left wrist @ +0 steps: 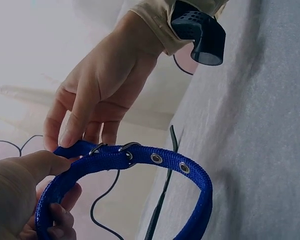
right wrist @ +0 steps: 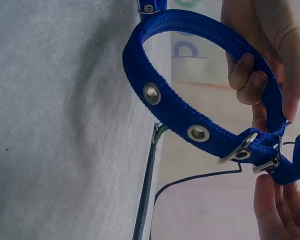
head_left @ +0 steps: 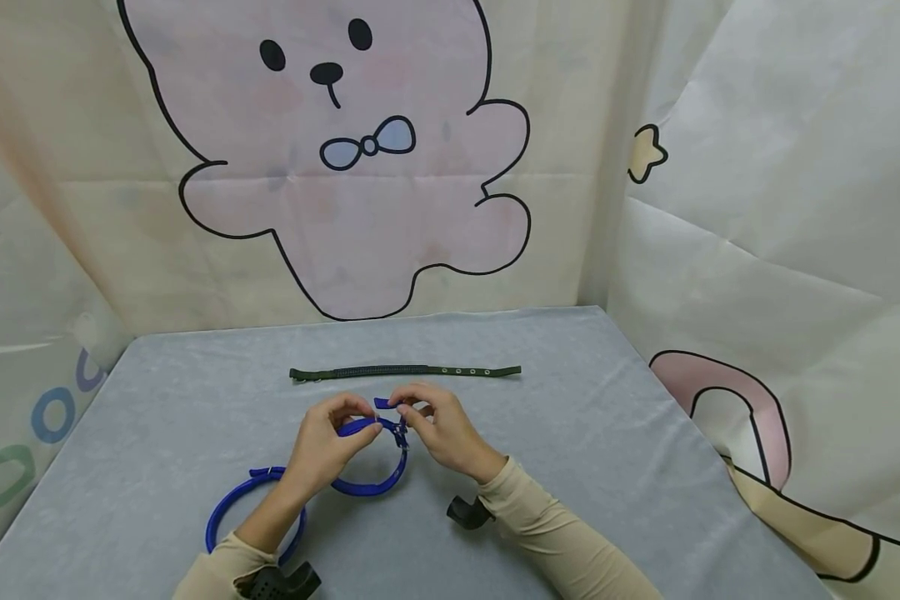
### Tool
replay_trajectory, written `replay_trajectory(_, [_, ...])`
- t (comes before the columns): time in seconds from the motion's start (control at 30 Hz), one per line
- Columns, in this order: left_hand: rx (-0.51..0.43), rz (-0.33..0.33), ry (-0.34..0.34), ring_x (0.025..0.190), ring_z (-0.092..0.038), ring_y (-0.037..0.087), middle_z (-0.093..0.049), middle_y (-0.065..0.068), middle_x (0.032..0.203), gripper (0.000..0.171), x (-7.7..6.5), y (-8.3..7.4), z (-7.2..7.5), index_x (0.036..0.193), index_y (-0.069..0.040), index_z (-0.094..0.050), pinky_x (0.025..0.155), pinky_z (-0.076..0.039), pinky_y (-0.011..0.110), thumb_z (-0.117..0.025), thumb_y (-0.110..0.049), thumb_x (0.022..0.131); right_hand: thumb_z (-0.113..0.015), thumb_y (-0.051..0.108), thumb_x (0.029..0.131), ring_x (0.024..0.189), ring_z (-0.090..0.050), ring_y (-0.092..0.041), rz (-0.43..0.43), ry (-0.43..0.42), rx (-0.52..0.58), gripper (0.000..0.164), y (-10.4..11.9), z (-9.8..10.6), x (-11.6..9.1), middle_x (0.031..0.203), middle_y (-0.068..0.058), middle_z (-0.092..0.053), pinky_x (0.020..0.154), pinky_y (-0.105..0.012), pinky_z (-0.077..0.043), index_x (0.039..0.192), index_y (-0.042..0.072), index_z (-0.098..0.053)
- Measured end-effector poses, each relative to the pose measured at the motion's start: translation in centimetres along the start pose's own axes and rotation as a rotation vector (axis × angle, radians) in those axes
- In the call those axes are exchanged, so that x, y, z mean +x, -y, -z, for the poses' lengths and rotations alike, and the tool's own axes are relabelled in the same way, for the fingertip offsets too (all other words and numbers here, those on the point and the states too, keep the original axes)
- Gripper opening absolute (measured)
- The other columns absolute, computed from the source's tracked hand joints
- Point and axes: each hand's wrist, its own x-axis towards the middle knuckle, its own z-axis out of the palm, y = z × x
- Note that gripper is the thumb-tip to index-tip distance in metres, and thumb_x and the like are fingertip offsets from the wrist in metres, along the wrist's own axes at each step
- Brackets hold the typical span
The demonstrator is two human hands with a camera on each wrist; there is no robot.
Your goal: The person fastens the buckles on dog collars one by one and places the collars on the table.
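A blue webbing collar (head_left: 367, 489) with metal eyelets, a buckle and a D-ring is held up as a loop between both hands. The left hand (head_left: 332, 437) grips its padded band, fingers curled round it, near the buckle. The right hand (head_left: 442, 427) pinches the collar's loose strap end between thumb and fingers. In the right wrist view, the buckle (right wrist: 269, 162) has the strap through it, and that tail bends away toward the right fingertips. The left wrist view shows two bare eyelets along the collar (left wrist: 202, 180).
A second blue collar (head_left: 216, 518), fastened in a ring, lies on the grey cloth-covered table (head_left: 607, 500), partly behind the left forearm. Farther back, a dark green collar (head_left: 405, 371) lies stretched out straight. Printed curtains (head_left: 555, 250) border the table. Black devices sit at both wrists.
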Motion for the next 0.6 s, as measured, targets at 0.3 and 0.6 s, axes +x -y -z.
replay_trajectory(0.3, [-0.01, 0.002, 0.001, 0.089, -0.068, 0.015, -0.072, 0.006, 0.097, 0.015, 0.0, -0.05, 0.16, 0.096, -0.01, -0.071, 0.076, -0.052, 0.022, -0.081, -0.009, 0.085, -0.055, 0.005, 0.103, 0.098, -0.068, -0.024, 0.036, 0.018, -0.098, 0.016, 0.14, 0.06, 0.11, 0.111, -0.009, -0.07, 0.079, -0.023, -0.057, 0.11, 0.009, -0.069])
replay_trajectory(0.6, [-0.026, 0.008, 0.01, 0.086, -0.069, 0.012, -0.075, 0.008, 0.096, 0.016, 0.06, -0.19, 0.33, 0.096, -0.008, -0.071, 0.071, -0.052, 0.022, -0.082, -0.01, 0.084, -0.056, 0.005, 0.102, 0.1, -0.068, -0.018, 0.094, 0.014, -0.208, 0.015, 0.4, 0.16, 0.18, 0.108, -0.006, -0.071, 0.08, -0.023, -0.057, 0.105, 0.009, -0.071])
